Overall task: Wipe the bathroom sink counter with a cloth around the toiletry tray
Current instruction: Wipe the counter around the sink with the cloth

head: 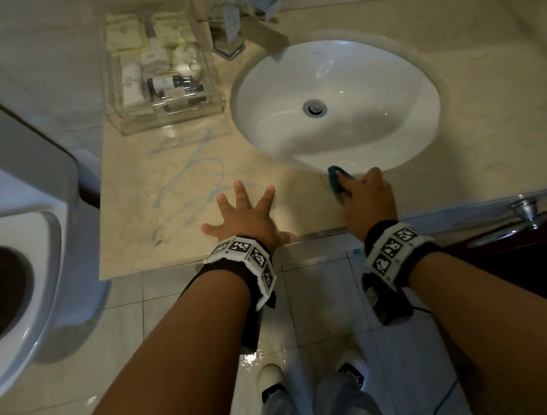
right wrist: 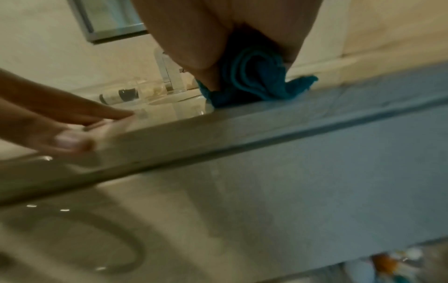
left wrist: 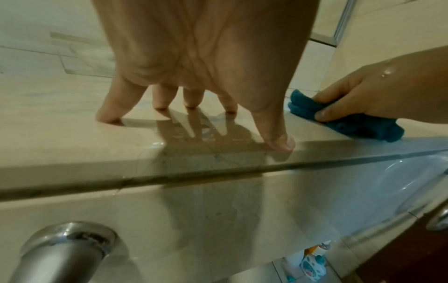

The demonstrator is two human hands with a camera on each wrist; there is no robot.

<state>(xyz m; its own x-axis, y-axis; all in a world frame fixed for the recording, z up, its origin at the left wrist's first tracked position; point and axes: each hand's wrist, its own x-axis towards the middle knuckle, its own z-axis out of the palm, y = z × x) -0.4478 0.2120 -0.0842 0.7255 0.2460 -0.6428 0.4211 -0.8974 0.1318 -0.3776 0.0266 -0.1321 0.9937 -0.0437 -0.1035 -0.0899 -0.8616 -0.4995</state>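
A folded teal cloth (head: pixel 337 179) lies on the beige marble counter (head: pixel 166 171) by the near rim of the white sink (head: pixel 335 104). My right hand (head: pixel 366 193) grips the cloth (left wrist: pixel 339 122) and presses it down; from the right wrist the cloth (right wrist: pixel 254 80) shows bunched under the palm. My left hand (head: pixel 246 217) rests on the counter near its front edge, fingers spread and straight, fingertips (left wrist: pixel 111 118) touching the wet surface. The clear toiletry tray (head: pixel 160 66) sits at the back left of the counter. Blue streaks (head: pixel 194 179) mark the counter between the tray and my left hand.
A faucet (head: pixel 245 29) stands behind the sink with crumpled wrappers beside it. A toilet (head: pixel 6 237) is left of the counter. A metal door handle (head: pixel 525 212) juts out below the counter edge at right. A chrome pipe (left wrist: pixel 60 252) runs beneath.
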